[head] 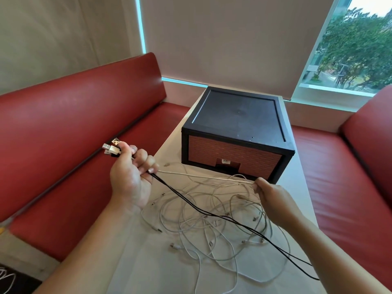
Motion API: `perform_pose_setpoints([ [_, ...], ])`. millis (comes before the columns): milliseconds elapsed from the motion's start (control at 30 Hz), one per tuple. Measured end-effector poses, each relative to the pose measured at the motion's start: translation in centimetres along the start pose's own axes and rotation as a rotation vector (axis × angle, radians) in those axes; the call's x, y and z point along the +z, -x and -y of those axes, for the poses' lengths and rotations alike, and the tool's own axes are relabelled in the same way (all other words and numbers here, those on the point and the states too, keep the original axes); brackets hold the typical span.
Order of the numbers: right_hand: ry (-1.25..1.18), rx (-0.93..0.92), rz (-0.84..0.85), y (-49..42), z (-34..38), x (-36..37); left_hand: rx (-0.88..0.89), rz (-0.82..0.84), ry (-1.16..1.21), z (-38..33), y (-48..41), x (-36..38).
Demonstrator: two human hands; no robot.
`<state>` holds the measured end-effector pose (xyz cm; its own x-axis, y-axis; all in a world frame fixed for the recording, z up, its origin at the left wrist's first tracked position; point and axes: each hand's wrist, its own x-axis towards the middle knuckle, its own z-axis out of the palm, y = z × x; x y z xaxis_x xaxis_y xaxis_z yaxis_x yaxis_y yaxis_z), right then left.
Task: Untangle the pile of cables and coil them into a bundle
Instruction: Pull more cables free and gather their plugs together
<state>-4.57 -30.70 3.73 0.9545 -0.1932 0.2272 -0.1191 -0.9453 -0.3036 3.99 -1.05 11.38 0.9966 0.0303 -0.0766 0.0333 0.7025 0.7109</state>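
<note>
**Two hands draw cables from a tangled pile**

The left hand (131,177) grips several cables, with plugs (111,148) jutting past the thumb. The right hand (269,194) pinches a white cable (201,177) stretched between both hands. Black cables (212,213) trail toward the right forearm, their far ends unseen. The pile (212,230) lies on the table (148,268) before a box (237,134).

Soft daylight comes from the window (331,66) at the far right, where the sky (375,5) is blown out white and the trees (364,45) look smeared. A pale sheen lies on the red bench back (84,102) at left. The cables (214,222) cast faint shadows on the table (148,262). Straight lines bow toward the edges
</note>
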Motion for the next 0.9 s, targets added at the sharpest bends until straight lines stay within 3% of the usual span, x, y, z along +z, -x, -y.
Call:
perform_pose_setpoints([
  [133,0.108,-0.027,0.551,-0.9,1.8,-1.4,-0.031,0.061,0.012,-0.2,0.0,0.5],
  [200,0.13,-0.097,0.631,-1.1,3.6,-2.2,-0.063,0.106,0.009,-0.1,0.2,0.8],
  [467,-0.197,-0.456,0.191,-1.3,12.6,-2.1,-0.127,0.186,0.03,0.8,1.2,1.7],
  [667,-0.1,-0.673,-0.154,-1.1,13.2,-0.3,-0.107,0.172,-0.016,0.6,1.2,1.6],
  [767,-0.058,-0.724,-0.212,-0.7,12.7,-0.1,-0.121,0.151,-0.018,0.9,1.2,1.5],
  [900,-0.03,-0.709,-0.168,0.1,11.0,-0.3,-0.102,0.1,0.021,-0.1,0.1,1.0],
])
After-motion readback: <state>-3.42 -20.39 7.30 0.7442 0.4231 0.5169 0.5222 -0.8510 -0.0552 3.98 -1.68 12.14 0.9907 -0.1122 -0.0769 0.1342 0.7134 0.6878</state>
